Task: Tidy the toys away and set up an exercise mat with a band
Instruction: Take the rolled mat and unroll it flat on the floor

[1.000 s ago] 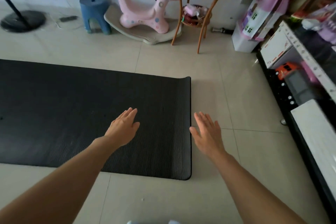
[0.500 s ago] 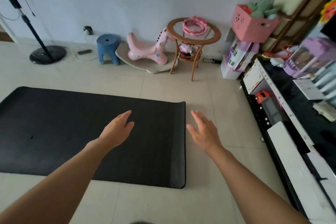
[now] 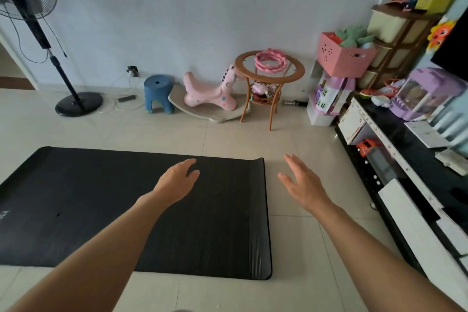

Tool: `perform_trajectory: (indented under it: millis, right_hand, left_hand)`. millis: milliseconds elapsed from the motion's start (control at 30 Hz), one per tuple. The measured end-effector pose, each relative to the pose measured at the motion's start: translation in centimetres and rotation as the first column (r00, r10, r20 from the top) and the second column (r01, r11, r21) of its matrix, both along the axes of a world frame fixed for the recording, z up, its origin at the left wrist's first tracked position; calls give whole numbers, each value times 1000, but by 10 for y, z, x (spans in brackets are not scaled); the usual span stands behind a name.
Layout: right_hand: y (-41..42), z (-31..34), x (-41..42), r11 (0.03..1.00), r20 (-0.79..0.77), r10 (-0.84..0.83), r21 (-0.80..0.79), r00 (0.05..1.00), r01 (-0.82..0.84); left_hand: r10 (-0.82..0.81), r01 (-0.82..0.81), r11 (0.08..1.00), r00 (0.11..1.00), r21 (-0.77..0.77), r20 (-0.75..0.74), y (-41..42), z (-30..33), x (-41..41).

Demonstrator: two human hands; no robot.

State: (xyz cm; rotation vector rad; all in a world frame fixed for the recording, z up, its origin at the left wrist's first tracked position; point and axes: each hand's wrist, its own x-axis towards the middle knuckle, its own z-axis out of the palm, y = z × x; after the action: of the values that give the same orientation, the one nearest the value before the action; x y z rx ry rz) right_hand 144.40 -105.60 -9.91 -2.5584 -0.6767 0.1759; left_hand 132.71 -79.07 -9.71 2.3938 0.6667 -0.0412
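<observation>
Both hands hung empty with fingers loosely spread, the left hand [image 3: 177, 180] over the mat [image 3: 101, 205], the right hand [image 3: 302, 185] past its end. The view had lifted from the flat mat toward the table [image 3: 269, 72] bearing a pink coil [image 3: 269, 59], probably the band to fetch.

Exercise mat [image 3: 101, 200]: black, matt, foam-like, finely ribbed. Floor [image 3: 298, 134]: pale tiles, smooth with a slight sheen. Stool [image 3: 159, 92]: blue moulded plastic. Round side table [image 3: 269, 72]: wood-coloured frame, glass top. Basket [image 3: 344, 58]: pink perforated plastic. Rocking toy [image 3: 210, 95]: pink glossy plastic.
</observation>
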Motion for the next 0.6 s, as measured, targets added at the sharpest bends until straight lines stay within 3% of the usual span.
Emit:
perform_trajectory:
  millis: [300,600]
  right_hand:
    - [-33,3,25,996,-41,-57,71,998,60]
    - [-121,5,147,988,-38,-60,137,997,65]
  left_hand:
    - [-61,61,998,998,-18,-20,-26,-2,34]
    - [-90,90,996,995,2,31,-113,5,162]
